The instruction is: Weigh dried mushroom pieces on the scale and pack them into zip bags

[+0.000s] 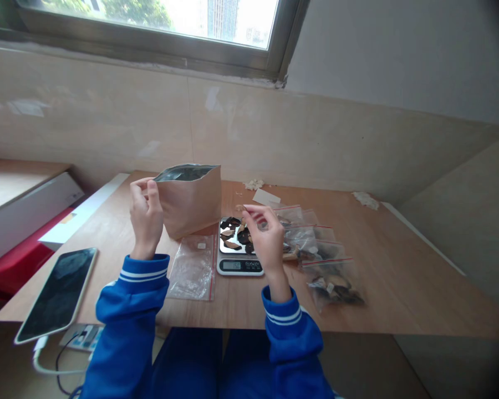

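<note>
My left hand (146,213) pinches the upper left edge of a brown paper pouch (191,202), whose mouth gapes and shows a silvery lining. Over the kitchen scale (240,267), my right hand (268,235) holds a small brown dried slice (242,208) between thumb and fingertips. Dark and tan dried slices (232,235) lie on the scale's plate, partly hidden by that hand. The lit display's digits are too small to read surely. A flat clear zip bag (191,271) with a red seal line lies left of the scale.
Several zip bags of dried slices (335,285) lie to the right of the scale. A white card (266,197) and crumpled white scraps (253,184) are near the wall. At the table's left edge rests a phone (58,291) with a cable plugged in.
</note>
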The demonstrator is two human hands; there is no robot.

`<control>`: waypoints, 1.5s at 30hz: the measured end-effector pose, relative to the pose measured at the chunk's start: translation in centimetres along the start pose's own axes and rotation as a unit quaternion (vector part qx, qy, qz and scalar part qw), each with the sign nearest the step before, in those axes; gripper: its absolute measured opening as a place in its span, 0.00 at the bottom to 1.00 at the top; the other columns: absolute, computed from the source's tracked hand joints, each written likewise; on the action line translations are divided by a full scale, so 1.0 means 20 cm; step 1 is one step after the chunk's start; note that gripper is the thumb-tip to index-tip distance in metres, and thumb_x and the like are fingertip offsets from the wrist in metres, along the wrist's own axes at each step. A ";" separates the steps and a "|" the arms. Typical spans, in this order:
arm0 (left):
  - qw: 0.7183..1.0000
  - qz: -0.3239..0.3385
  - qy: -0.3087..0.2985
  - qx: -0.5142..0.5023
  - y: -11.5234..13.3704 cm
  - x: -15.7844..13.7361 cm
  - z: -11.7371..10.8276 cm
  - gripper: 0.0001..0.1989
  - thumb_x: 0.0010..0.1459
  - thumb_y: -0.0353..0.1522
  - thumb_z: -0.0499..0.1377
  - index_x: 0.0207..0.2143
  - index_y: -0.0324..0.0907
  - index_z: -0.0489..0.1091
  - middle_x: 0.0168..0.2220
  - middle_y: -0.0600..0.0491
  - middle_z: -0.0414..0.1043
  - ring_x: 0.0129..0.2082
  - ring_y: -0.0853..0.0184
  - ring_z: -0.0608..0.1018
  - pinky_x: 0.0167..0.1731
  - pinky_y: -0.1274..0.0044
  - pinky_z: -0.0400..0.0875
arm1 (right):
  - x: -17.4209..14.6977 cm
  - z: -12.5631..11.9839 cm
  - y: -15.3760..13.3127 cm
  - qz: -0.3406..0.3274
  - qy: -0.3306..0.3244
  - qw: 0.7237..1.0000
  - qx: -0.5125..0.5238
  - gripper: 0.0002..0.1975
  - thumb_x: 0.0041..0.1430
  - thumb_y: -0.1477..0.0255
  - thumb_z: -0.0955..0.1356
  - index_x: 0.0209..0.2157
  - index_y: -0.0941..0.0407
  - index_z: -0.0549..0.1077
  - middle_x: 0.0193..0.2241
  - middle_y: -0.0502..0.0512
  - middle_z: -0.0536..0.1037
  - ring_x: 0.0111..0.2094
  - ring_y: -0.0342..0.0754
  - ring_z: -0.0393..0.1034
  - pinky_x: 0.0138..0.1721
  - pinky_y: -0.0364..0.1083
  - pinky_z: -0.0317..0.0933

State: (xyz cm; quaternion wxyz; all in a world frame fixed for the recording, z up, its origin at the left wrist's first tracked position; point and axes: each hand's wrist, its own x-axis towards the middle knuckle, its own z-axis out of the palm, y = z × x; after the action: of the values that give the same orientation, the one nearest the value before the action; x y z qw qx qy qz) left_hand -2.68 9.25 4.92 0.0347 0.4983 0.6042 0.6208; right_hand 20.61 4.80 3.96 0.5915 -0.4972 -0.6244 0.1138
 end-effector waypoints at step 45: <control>0.925 0.004 -0.361 0.120 -0.13 -0.77 -0.12 0.16 0.66 0.40 0.44 0.29 0.43 0.62 0.27 0.54 0.64 0.27 0.66 0.71 0.30 0.73 0.65 | -0.49 -0.05 0.03 0.240 -0.207 0.939 0.135 0.16 0.66 0.60 0.61 0.44 0.56 0.72 0.33 0.54 0.78 0.33 0.46 0.73 0.34 0.43 0.65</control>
State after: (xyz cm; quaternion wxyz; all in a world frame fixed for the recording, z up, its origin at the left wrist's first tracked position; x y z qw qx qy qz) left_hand 1.95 -1.79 -5.50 0.1878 0.6917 0.6185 0.3221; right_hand 19.84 -2.81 -2.28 0.4660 -0.5134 -0.5735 0.4362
